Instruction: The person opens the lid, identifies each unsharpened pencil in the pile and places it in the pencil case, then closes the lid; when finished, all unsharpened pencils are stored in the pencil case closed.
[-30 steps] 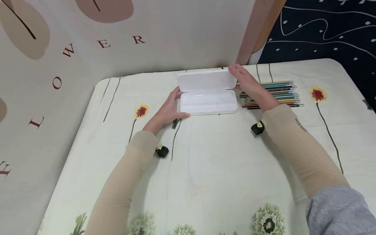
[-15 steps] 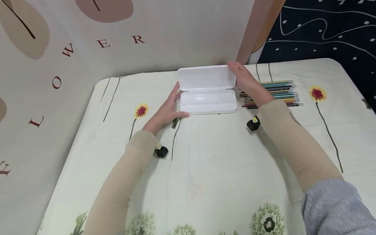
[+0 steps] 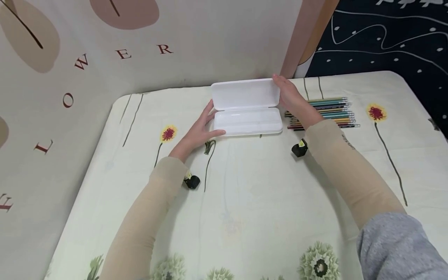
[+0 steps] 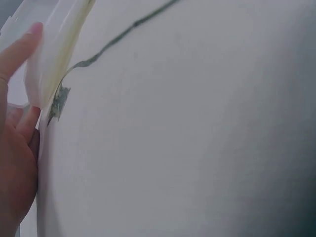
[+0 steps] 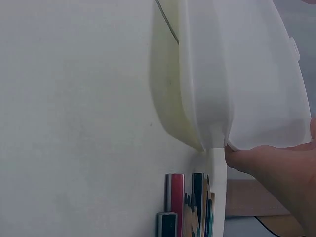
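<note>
The white case [image 3: 249, 121] lies unfolded at the upper middle of the frame, its lid [image 3: 244, 94] raised on the far side. At its left end, the left hand [image 3: 200, 131] holds it with thumb and fingers apart, the end between them. At the lid's right edge, the right hand [image 3: 294, 100] has its fingers clamped on the lid; how hard either hand presses cannot be told.

The weak spot is probably the fold between the halves: if the right hand pushes the lid farther back, or twists it from that one corner, the thin plastic could strain or crack there. Should the left hand ease off while the lid is pulled, the whole case might swing or slide, since the tablecloth [image 3: 252, 186] looks smooth. The lid, let go, may drop forward onto the left thumb, which lies along the near rim.

The pencils [image 3: 334, 111], in a row at the upper right, are another risk: they lie just beside the case and partly behind the right wrist, so a sideways slip of that hand could knock the row askew or set some rolling
</note>
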{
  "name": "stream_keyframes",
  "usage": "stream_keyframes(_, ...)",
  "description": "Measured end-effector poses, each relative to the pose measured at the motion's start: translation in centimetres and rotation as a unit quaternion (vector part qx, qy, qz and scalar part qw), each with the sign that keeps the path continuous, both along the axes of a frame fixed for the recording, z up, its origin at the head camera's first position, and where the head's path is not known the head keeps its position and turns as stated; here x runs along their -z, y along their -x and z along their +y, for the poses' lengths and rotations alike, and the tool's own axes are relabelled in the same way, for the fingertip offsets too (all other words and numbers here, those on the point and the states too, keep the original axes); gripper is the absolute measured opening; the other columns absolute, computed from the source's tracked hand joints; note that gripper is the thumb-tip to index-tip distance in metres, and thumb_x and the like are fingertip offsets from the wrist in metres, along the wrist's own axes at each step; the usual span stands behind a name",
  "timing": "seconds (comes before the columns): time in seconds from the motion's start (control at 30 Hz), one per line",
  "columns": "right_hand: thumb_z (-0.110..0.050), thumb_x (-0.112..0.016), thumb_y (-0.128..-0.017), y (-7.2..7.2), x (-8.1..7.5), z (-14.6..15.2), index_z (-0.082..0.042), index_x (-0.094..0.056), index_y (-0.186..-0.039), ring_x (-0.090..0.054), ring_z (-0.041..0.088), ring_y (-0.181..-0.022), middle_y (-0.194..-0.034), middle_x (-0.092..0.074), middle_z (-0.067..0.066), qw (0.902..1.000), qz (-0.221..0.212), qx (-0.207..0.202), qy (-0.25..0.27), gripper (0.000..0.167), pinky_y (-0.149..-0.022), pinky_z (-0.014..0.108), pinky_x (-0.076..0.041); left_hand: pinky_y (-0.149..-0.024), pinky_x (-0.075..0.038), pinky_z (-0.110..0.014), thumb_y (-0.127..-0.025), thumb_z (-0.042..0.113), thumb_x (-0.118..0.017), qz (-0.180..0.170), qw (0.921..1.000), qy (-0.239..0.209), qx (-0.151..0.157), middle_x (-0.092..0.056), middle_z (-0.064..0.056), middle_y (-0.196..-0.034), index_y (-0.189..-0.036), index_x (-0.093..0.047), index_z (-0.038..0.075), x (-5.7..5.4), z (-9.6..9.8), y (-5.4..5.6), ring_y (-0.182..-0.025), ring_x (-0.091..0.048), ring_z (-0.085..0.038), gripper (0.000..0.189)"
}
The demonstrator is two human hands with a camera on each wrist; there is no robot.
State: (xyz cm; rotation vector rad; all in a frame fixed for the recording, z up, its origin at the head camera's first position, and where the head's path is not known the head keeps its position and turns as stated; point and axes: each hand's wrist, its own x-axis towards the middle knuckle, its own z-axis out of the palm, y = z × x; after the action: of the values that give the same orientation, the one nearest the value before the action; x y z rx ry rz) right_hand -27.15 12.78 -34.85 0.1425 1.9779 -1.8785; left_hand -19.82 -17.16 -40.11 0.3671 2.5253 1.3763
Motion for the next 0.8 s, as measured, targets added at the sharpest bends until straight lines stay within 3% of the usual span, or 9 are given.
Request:
stream_keyframes(0.2, -0.051, -0.024, -0.107, 0.0, -0.2, 0.2, -0.021, 0.009, -0.161, -0.006, 0.014, -0.157, -0.17, 0.0, -0.004, 0.9999, -0.007, -0.011, -0.009, 0.07, -0.127, 0.033, -0.014, -0.127, -0.007, -0.051, -0.083, 0.031, -0.082, -0.006, 0.9998, 0.019, -0.005, -0.011, 0.008, -0.169, -0.16, 0.005, 0.037, -0.1, 0.1, -0.1, -0.154, -0.024, -0.021, 0.116)
stream_keyframes(0.37, -0.056, -0.026, -0.104, 0.0, -0.2, 0.2, -0.02, 0.005, -0.161, -0.011, 0.014, -0.157, -0.17, -0.004, -0.002, 0.9993, -0.009, -0.02, -0.03, 0.074, -0.127, 0.034, -0.017, -0.127, -0.009, -0.051, -0.081, 0.031, -0.084, -0.002, 0.9998, 0.017, -0.01, -0.007, 0.013, -0.169, -0.16, 0.005, 0.037, -0.1, 0.0, -0.1, -0.153, -0.027, -0.02, 0.118)
stream_keyframes(0.53, -0.057, -0.03, -0.103, 0.1, -0.3, 0.9, -0.016, -0.011, -0.161, -0.021, 0.017, -0.155, -0.168, -0.016, 0.004, 0.9987, -0.012, -0.02, -0.045, 0.073, -0.125, 0.036, -0.024, -0.127, -0.009, -0.051, -0.082, 0.028, -0.083, 0.004, 0.9999, 0.01, -0.001, 0.0, 0.015, -0.168, -0.159, 0.008, 0.036, 0.0, 0.2, 0.0, -0.153, -0.026, -0.022, 0.12)
stream_keyframes(0.8, -0.05, -0.039, -0.103, -0.5, -1.2, 3.5, -0.012, -0.031, -0.151, -0.039, 0.022, -0.144, -0.151, -0.04, 0.007, 0.9998, 0.003, 0.0, -0.019, 0.062, -0.12, 0.034, -0.034, -0.127, -0.007, -0.051, -0.082, 0.029, -0.083, -0.008, 0.9996, 0.028, -0.003, -0.009, 0.002, -0.17, -0.158, 0.011, 0.038, -0.2, 0.4, 0.1, -0.154, -0.024, -0.023, 0.121)
